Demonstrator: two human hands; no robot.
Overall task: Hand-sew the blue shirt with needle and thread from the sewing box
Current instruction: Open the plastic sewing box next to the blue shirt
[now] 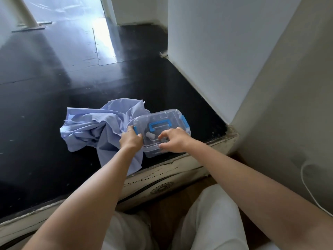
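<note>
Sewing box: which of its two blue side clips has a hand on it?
On the sewing box, the shirt-side clip, held by the left hand; the wall-side clip is untouched.

blue shirt (pixel 93 129), clear box (pixel 162 116)

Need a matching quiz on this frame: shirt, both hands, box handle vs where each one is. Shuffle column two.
Column one
1. blue shirt
2. left hand
3. right hand
4. blue handle

Column two
A. grips the latch at the left end of the sewing box
B. lies flat on the box's clear lid
C. crumpled on the black surface, left of the box
D. fingers curled at the box's near edge

Pairs: 1-C, 2-A, 3-D, 4-B
</note>
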